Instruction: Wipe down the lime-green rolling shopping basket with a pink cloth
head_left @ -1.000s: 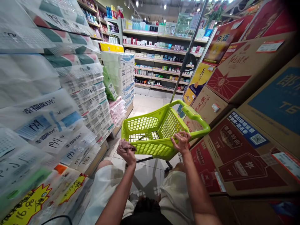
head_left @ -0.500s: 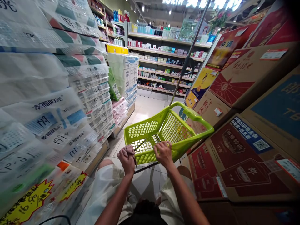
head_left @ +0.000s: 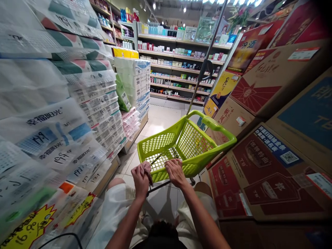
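Note:
A lime-green shopping basket (head_left: 158, 142) with lattice sides and a raised handle stands tilted in front of my knees, with nothing but its grid floor showing inside. My left hand (head_left: 141, 180) is closed on a crumpled pinkish-brown cloth (head_left: 147, 169), pressed to the basket's near left corner. Farther right along the same near rim, my right hand (head_left: 175, 173) has its fingers hooked over the edge. A caster wheel (head_left: 192, 181) shows under the basket, beside my right wrist.
Stacked packs of tissue paper (head_left: 100, 114) line the left side. Liquor cartons (head_left: 275, 173) are piled close on the right, near the basket's handle. A metal pole with a dark grip (head_left: 206, 71) rises behind the basket. Shelves of small boxes (head_left: 178, 55) stand at the back.
My right hand has slid left along the basket's near rim, closer to my left hand. The left hand with the cloth has shifted slightly at the corner. The basket has barely moved.

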A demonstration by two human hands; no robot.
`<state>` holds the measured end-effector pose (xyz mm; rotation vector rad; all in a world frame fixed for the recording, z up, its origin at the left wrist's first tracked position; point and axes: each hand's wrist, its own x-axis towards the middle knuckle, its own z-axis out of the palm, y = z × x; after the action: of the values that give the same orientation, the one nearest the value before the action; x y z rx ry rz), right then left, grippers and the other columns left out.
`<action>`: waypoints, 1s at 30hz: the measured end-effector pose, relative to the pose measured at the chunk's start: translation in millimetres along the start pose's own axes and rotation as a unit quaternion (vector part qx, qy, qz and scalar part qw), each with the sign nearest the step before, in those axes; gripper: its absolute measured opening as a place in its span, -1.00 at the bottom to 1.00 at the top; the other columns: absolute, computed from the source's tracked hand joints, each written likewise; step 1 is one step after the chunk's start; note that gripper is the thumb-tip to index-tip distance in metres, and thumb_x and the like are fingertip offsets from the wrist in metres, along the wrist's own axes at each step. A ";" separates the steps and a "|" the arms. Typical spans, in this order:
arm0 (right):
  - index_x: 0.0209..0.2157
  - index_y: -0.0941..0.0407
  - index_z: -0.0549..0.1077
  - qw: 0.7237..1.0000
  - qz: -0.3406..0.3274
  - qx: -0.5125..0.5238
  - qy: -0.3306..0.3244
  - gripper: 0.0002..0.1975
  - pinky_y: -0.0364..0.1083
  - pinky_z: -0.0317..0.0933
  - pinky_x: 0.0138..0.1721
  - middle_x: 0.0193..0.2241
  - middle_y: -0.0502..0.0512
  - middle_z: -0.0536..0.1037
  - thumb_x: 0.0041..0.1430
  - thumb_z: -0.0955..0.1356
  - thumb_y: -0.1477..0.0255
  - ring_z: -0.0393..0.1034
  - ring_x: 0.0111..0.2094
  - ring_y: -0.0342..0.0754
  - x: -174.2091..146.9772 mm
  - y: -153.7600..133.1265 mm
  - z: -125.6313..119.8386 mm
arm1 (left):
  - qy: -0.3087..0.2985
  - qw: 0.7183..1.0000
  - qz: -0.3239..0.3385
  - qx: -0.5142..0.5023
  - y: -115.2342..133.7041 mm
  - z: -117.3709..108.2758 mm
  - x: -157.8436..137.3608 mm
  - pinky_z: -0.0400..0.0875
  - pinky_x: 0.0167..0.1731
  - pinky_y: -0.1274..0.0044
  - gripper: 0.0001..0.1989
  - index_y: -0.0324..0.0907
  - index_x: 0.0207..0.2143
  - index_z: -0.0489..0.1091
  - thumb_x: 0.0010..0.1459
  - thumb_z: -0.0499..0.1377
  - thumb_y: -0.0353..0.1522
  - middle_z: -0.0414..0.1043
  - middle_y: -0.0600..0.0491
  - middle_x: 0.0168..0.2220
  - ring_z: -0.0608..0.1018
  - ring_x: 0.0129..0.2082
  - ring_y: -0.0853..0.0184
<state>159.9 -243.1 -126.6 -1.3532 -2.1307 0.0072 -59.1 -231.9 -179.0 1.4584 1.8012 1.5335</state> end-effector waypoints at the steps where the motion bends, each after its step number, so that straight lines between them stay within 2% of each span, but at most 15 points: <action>1: -0.13 0.01 0.43 1.000 0.000 -0.015 0.001 -0.71 0.09 -0.05 0.22 -0.10 0.06 0.60 0.50 0.10 0.41 0.38 -0.03 0.02 -1.7 10.4 -8.2 | 0.003 1.000 0.020 -0.001 -3.0 -2.5 -13.7 0.40 0.14 0.27 -0.70 -0.12 -0.06 0.42 0.15 0.12 -0.48 0.23 -0.03 -0.10 0.44 -0.06 0.18; 3: -0.12 0.02 0.44 0.994 0.041 -0.083 0.056 -0.70 0.14 -0.10 0.24 -0.11 0.11 0.61 0.51 0.11 0.37 0.37 -0.02 0.08 -6.8 38.5 -27.5 | -0.006 0.999 0.043 0.003 -5.7 -6.5 -24.4 0.38 0.17 0.27 -0.60 -0.11 0.01 0.40 0.11 0.11 -0.52 0.22 -0.04 -0.07 0.43 -0.03 0.16; 5: -0.19 0.03 0.47 0.977 0.089 -0.159 0.111 -0.66 0.17 -0.12 0.24 -0.19 0.17 0.59 0.51 0.10 0.37 0.37 -0.05 0.12 -13.1 68.8 -45.1 | -0.014 0.999 0.042 0.011 -4.4 -7.2 -16.7 0.36 0.19 0.26 -0.56 -0.11 0.02 0.40 0.08 0.10 -0.55 0.21 -0.04 -0.07 0.42 -0.02 0.16; 8: -0.31 0.02 0.45 0.972 0.087 -0.197 0.089 -0.66 0.12 -0.08 0.25 -0.29 0.13 0.54 0.50 0.13 0.37 0.33 -0.11 0.10 -20.1 98.2 -55.4 | -0.002 0.999 0.031 0.042 6.4 1.3 2.5 0.33 0.18 0.21 -0.62 -0.13 -0.02 0.41 0.10 0.11 -0.54 0.22 -0.06 -0.08 0.39 -0.02 0.12; 11: -0.37 0.01 0.41 0.973 0.088 -0.196 0.085 -0.66 0.10 -0.03 0.24 -0.31 0.09 0.51 0.47 0.14 0.40 0.27 -0.15 0.07 -20.3 105.7 -48.4 | -0.002 0.993 0.045 0.104 33.2 22.8 0.3 0.27 0.16 0.13 -0.72 -0.14 -0.10 0.47 0.13 0.15 -0.49 0.28 -0.11 -0.07 0.36 0.00 0.02; 13: -0.35 0.01 0.43 0.974 0.092 -0.188 0.086 -0.67 0.09 -0.03 0.23 -0.28 0.08 0.52 0.45 0.14 0.42 0.25 -0.15 0.07 -19.1 105.9 -42.4 | -0.062 0.987 0.093 0.116 59.8 43.5 -13.5 0.25 0.12 0.12 -0.74 -0.12 -0.13 0.51 0.14 0.16 -0.50 0.34 -0.14 -0.07 0.37 -0.01 0.00; 16: -0.32 0.01 0.45 0.974 0.103 -0.187 0.081 -0.69 0.11 -0.04 0.22 -0.23 0.09 0.53 0.43 0.16 0.43 0.24 -0.14 0.09 -19.0 106.5 -39.4 | -0.185 0.963 0.186 0.057 101.3 75.8 -34.3 0.24 0.10 0.16 -0.70 -0.07 -0.10 0.55 0.19 0.13 -0.50 0.42 -0.15 -0.05 0.38 -0.01 0.01; 19: -0.31 0.00 0.48 0.973 0.110 -0.189 0.076 -0.71 0.12 -0.05 0.21 -0.20 0.10 0.54 0.41 0.17 0.44 0.24 -0.10 0.11 -21.0 108.0 -41.2 | -0.258 0.939 0.229 0.011 121.6 88.7 -40.8 0.22 0.13 0.18 -0.61 0.01 -0.04 0.57 0.20 0.11 -0.51 0.45 -0.15 0.01 0.38 0.03 0.02; 21: -0.30 -0.01 0.49 0.974 0.108 -0.185 0.076 -0.71 0.12 -0.05 0.23 -0.19 0.09 0.54 0.41 0.17 0.43 0.25 -0.10 0.11 -22.5 108.5 -42.3 | -0.284 0.926 0.247 0.020 113.3 78.0 -38.7 0.21 0.16 0.19 -0.57 0.07 -0.02 0.58 0.19 0.10 -0.52 0.46 -0.12 0.03 0.39 0.06 0.04; 24: -0.29 -0.01 0.48 0.975 0.106 -0.175 0.084 -0.69 0.14 -0.07 0.25 -0.19 0.09 0.55 0.42 0.16 0.43 0.26 -0.10 0.11 -23.5 107.7 -41.7 | -0.279 0.919 0.272 0.062 69.9 38.4 -32.3 0.20 0.18 0.20 -0.55 0.14 -0.04 0.59 0.19 0.11 -0.52 0.47 -0.07 0.05 0.41 0.08 0.06; 27: -0.30 -0.02 0.47 0.976 0.111 -0.163 0.097 -0.67 0.14 -0.09 0.28 -0.18 0.09 0.56 0.44 0.13 0.41 0.27 -0.10 0.11 -22.1 104.4 -38.9 | -0.193 0.944 0.249 0.099 16.7 -5.5 -26.5 0.26 0.14 0.22 -0.63 0.09 -0.12 0.60 0.18 0.13 -0.50 0.45 -0.09 -0.02 0.43 0.03 0.06; 30: -0.32 -0.01 0.45 0.978 0.117 -0.137 0.103 -0.64 0.13 -0.12 0.30 -0.16 0.08 0.56 0.47 0.11 0.38 0.27 -0.07 0.09 -19.4 99.8 -35.2 | -0.060 0.974 0.194 0.103 -11.7 -25.8 -25.9 0.28 0.13 0.20 -0.75 -0.02 -0.17 0.57 0.21 0.14 -0.45 0.36 -0.12 -0.05 0.40 0.00 0.07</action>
<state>264.7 -222.1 -138.8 -1.6794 -1.8382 -0.3305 -74.5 -265.7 -188.9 2.0556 1.7177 1.4178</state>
